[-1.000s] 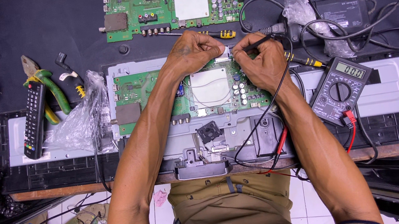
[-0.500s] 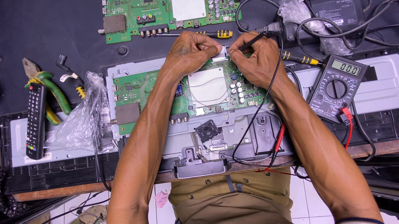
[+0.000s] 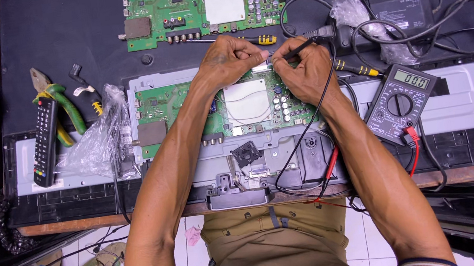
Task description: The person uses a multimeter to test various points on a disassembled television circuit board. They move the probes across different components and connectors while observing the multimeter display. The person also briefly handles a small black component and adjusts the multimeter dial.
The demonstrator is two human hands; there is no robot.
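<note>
Hands meet at the top edge of the green circuit board [image 3: 186, 106] that sits in the opened back of a flat television [image 3: 460, 107], near the centre of my view. My left hand [image 3: 228, 59] is curled narrow, its fingertips pinched down at the board's upper rim; I cannot tell what, if anything, they grip. My right hand [image 3: 304, 72] is closed around a black test probe [image 3: 290, 52], which lies tilted with its tip toward the left hand, the two hands almost touching. The probe's black lead [image 3: 308, 128] loops down across the board toward six o'clock.

At three o'clock from the right hand a grey multimeter [image 3: 400, 102] lies on the television back, a red lead [image 3: 412, 157] plugged in at its lower end. A yellow-handled screwdriver [image 3: 354, 69] lies between the right hand and the multimeter. At twelve o'clock a second green circuit board [image 3: 152, 12] lies on the dark tabletop [image 3: 58, 28]. At one o'clock sits a black power adapter [image 3: 401, 10] among cables. At nine o'clock, well apart from the hands, lie a black remote control [image 3: 45, 143], green-handled pliers [image 3: 64, 102] and a crumpled clear plastic bag [image 3: 95, 143].
</note>
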